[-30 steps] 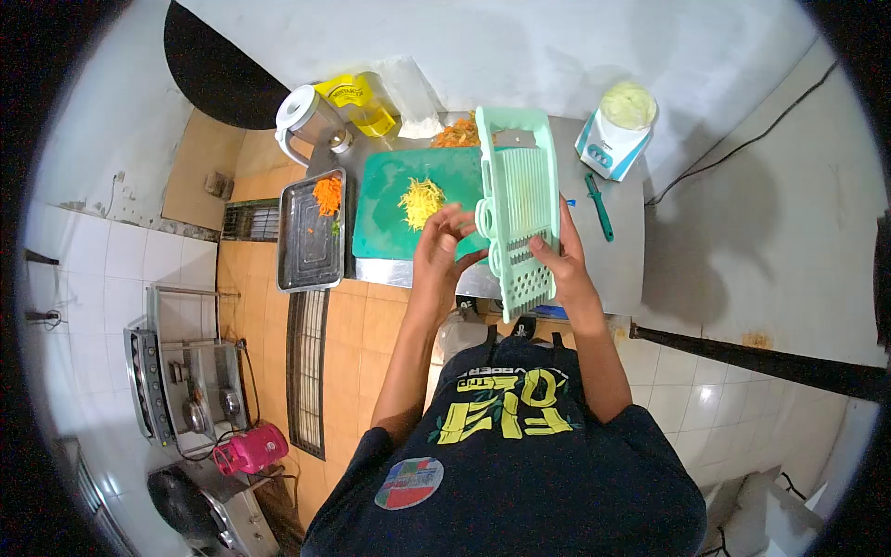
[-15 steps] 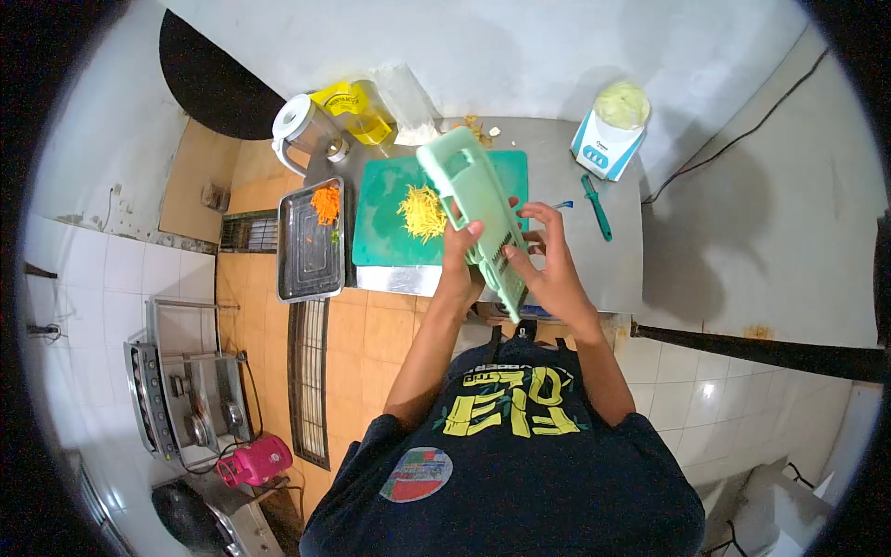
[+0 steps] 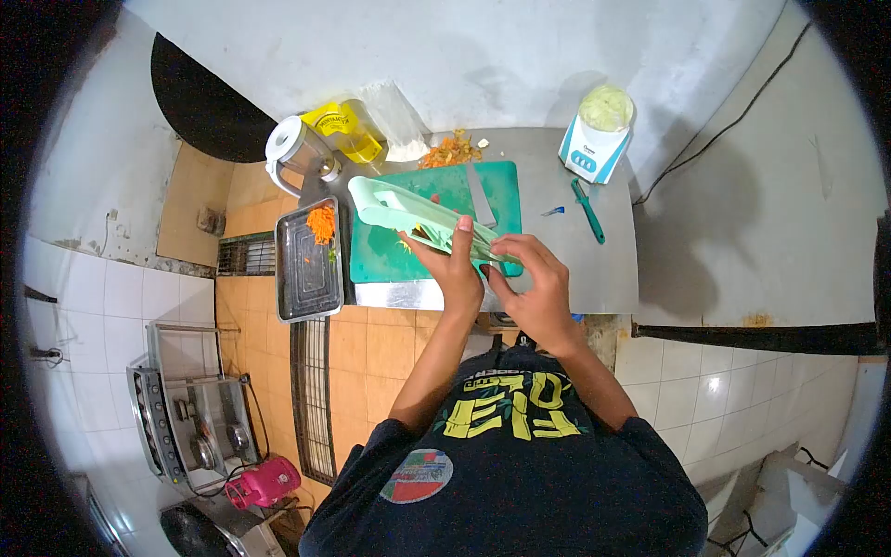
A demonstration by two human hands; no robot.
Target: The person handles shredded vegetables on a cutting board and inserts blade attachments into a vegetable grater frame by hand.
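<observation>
A pale green grater (image 3: 399,206) is tilted above the green cutting board (image 3: 371,260). My left hand (image 3: 455,263) is wrapped round its middle, thumb on top. At its near right end, my right hand (image 3: 536,283) pinches the edge with thumb and fingers. Under the grater, yellow shreds are mostly hidden. A knife (image 3: 480,197) lies on the board to the right of the grater, beside a small red piece (image 3: 434,198).
Left of the board stands a metal tray (image 3: 311,278) with orange shreds (image 3: 321,224). Behind are a blender jug (image 3: 302,153), a yellow pouch (image 3: 345,130) and orange peelings (image 3: 451,150). To the right lie a green peeler (image 3: 588,213) and a scale (image 3: 594,151) holding a cabbage (image 3: 607,108).
The grater has swung left and turned flatter, with both my hands still on it. The knife and the peelings now show; the yellow shreds are mostly covered.
</observation>
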